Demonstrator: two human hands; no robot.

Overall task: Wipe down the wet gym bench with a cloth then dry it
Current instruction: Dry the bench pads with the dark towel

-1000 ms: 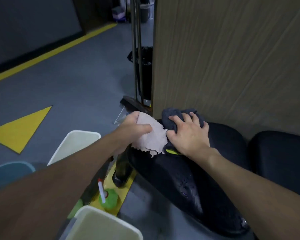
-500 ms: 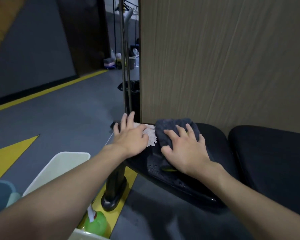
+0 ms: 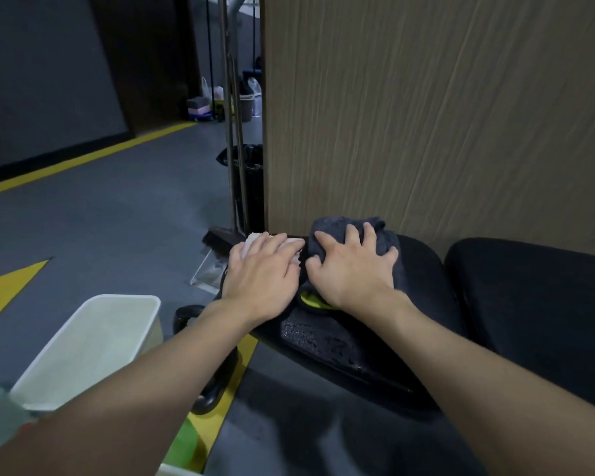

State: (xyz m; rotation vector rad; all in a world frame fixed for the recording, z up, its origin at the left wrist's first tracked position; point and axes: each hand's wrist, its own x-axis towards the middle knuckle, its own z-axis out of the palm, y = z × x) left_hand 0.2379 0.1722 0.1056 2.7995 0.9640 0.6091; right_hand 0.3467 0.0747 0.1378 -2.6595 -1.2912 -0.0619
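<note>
The left hand (image 3: 261, 273) is laid flat on a pale paper towel (image 3: 251, 239) at the near end of the black bench pad (image 3: 423, 269), its fingers held nearly straight and together, so that only the towel's edges are seen beyond the knuckles and fingertips. A second ago the same towel was gripped in curled fingers and hung over the end of the pad; half a second ago it was already pressed down, but with the fingers fanned out and more of the towel exposed to the right. The right hand (image 3: 351, 269) is pressed onto a dark grey cloth (image 3: 337, 224), fingers spread and only slightly bent, nothing being clutched; that posture is unchanged across all three moments. The two hands are now brought closer together than before, almost touching. A yellow-green tag (image 3: 311, 300) of the cloth is seen just below the right wrist, and a patch of water drops (image 3: 323, 338) is left on the pad nearer the person. A second black pad (image 3: 529, 286) lies to the right, a wooden panel (image 3: 426, 115) stands behind, and a white bin (image 3: 93, 341) is set on the floor at the left.
</note>
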